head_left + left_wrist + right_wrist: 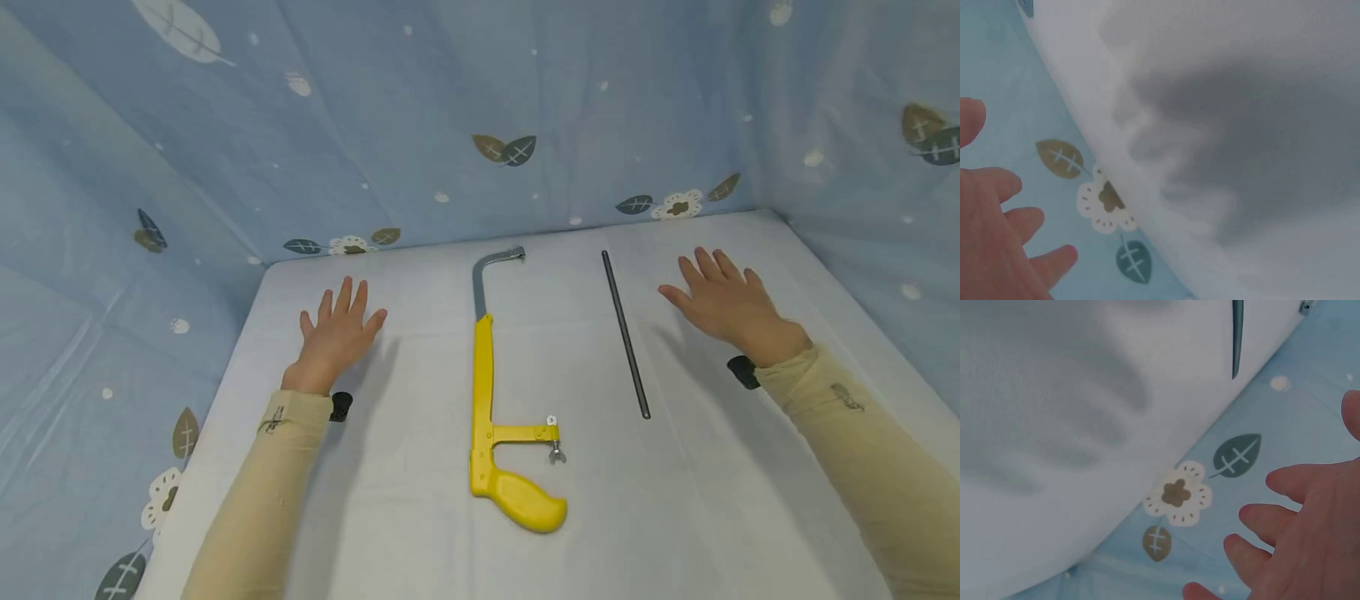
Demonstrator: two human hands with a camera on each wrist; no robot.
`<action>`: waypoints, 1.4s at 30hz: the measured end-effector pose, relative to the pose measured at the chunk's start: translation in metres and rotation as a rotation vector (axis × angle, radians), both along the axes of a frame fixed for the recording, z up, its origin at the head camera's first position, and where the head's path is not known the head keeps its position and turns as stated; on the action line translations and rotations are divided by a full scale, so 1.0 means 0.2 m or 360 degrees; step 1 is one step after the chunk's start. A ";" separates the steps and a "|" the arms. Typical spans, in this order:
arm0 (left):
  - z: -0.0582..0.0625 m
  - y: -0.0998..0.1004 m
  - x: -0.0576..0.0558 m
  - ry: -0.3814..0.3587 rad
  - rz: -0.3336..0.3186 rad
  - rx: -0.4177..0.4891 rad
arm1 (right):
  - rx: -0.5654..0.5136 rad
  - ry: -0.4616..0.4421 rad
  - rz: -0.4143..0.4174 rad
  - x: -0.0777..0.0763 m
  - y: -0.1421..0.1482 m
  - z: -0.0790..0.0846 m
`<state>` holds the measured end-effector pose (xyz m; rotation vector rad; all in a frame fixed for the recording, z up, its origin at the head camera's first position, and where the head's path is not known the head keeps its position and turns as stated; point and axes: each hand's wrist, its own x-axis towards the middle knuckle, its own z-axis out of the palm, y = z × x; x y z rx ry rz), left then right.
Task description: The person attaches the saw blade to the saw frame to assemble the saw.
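The left wrist view's edge cuts the bare left hand (991,244); the right wrist view crops the bare right hand (1310,534) and slim dark-grey rod (1237,337), showing only one end of the yellow-handled metal hacksaw frame (1306,307). Both beige fabric sleeves (251,500) (their small black markings (274,419) illegible) run out of the head view.

Stretches the left forearm (258,492) forward on the left of the yellow saw frame (483,375) and the right forearm (866,450) forward on its right, both in beige sleeves (247,533). Holds the left hand (335,337) raised beside the saw frame's upper half, back upward, fingers straight and spread, thumb angled toward it. Holds the right hand (726,304) raised too, farther from the saw frame than the left, back upward, fingers extended and slightly parted, thumb pointing its way.
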<state>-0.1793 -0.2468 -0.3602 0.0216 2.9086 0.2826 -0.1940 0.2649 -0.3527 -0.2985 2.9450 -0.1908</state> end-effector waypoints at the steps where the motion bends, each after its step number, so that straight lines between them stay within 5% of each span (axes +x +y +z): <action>1: 0.00 0.00 0.00 -0.0004 0.0005 -0.0002 | -0.0001 0.0000 0.0002 0.00 0.00 0.00; 8: -0.02 -0.01 0.00 -0.0014 0.0023 0.0008 | 0.0029 0.0059 -0.0005 0.00 0.00 -0.01; 17: -0.03 0.01 0.00 0.0118 -0.0018 0.0085 | -0.0036 0.0315 -0.0057 -0.01 -0.02 -0.01; 28: 0.00 0.15 0.06 0.0159 0.0097 0.0637 | -0.0665 0.0252 -0.0294 0.04 -0.04 -0.04; 34: -0.02 0.26 0.10 0.0030 0.0146 0.0925 | -0.0904 0.0067 -0.0437 0.08 -0.07 -0.11; 42: -0.04 0.36 0.12 -0.0167 0.0150 0.1199 | -0.1125 -0.0014 -0.0436 0.10 -0.12 -0.16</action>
